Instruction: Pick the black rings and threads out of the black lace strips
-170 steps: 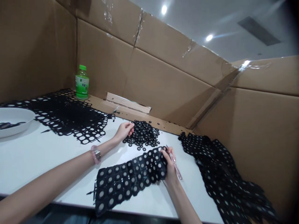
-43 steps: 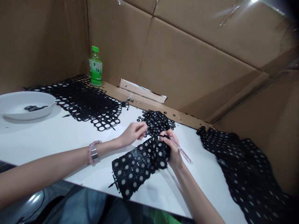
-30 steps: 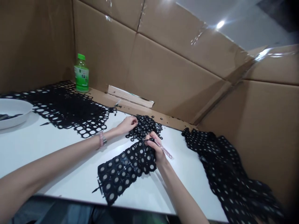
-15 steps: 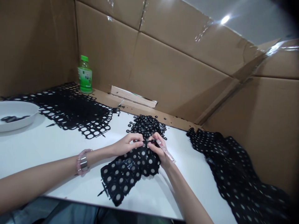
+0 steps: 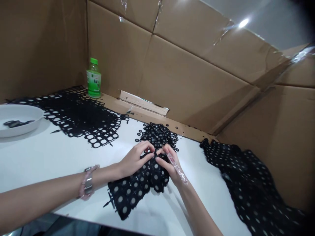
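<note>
A black rubbery sheet (image 5: 134,190) set with rows of pale-centred discs lies folded on the white table in front of me. My left hand (image 5: 134,160) bends over its upper edge, thumb and forefinger closed on it. Right beside it, my right hand (image 5: 171,165) pinches the same edge, the fingertips of both hands almost meeting. A clear plastic strip with pink print (image 5: 176,167) lies along my right hand; its lower end rests toward the wrist. Just beyond my fingers is a heap of small black rings (image 5: 157,132). What exactly sits between the fingertips is hidden.
Black netting with punched-out holes (image 5: 83,114) spreads over the back left, near a green bottle (image 5: 94,80). A white bowl (image 5: 36,114) with some black pieces stands far left. Another long dotted black sheet (image 5: 246,183) lies at the right. Cardboard walls (image 5: 184,72) enclose the table.
The view has shifted slightly. My left hand has rolled further over the sheet, its fingers lifted and more bent. My right hand stays at the sheet's edge, and the plastic strip shows more fully.
</note>
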The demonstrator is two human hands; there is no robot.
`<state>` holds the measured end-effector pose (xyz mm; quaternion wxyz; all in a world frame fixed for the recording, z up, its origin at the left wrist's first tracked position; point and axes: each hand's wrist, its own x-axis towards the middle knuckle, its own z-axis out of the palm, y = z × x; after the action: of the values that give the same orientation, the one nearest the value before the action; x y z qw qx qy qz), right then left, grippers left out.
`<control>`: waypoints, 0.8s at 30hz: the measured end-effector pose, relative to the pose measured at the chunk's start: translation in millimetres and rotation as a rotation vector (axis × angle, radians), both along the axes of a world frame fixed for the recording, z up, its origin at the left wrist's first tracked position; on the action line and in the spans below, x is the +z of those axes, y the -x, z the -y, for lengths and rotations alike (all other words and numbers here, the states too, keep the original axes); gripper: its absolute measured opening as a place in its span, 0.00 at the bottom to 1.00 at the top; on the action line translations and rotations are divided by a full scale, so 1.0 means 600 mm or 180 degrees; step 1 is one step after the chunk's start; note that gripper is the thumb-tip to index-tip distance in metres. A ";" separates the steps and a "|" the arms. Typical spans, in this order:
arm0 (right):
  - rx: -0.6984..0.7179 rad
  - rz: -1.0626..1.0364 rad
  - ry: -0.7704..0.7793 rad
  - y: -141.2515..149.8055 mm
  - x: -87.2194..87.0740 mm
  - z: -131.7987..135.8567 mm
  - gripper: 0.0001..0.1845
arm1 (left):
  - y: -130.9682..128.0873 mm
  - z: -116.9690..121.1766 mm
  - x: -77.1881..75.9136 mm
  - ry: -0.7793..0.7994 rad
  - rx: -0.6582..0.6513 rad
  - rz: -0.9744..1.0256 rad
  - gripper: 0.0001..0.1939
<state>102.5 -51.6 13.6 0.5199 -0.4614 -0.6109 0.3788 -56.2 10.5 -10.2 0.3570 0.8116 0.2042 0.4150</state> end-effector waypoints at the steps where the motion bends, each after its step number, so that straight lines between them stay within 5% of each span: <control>1: -0.0029 0.0021 -0.0034 0.002 0.000 0.001 0.20 | 0.000 0.002 0.001 -0.0031 -0.0011 0.0042 0.08; 11: -0.0171 -0.0142 -0.0121 0.003 -0.013 -0.002 0.17 | -0.005 -0.006 0.002 0.0257 -0.0227 0.0049 0.09; 17: -0.0233 -0.1250 0.0265 0.003 -0.007 0.000 0.14 | 0.011 -0.081 -0.007 0.1376 0.0500 0.0577 0.13; 20: -0.0026 -0.1639 0.0449 0.006 -0.001 -0.001 0.15 | 0.018 -0.121 -0.005 0.1142 0.0817 0.0522 0.13; 24: 0.0209 -0.1580 0.0564 0.004 0.000 -0.002 0.19 | -0.015 -0.146 -0.011 0.0456 0.0723 0.0009 0.10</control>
<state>100.3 -50.6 13.8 0.5989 -0.3780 -0.4438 0.5491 -47.1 97.9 -16.6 0.3651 0.7550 0.3234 0.4382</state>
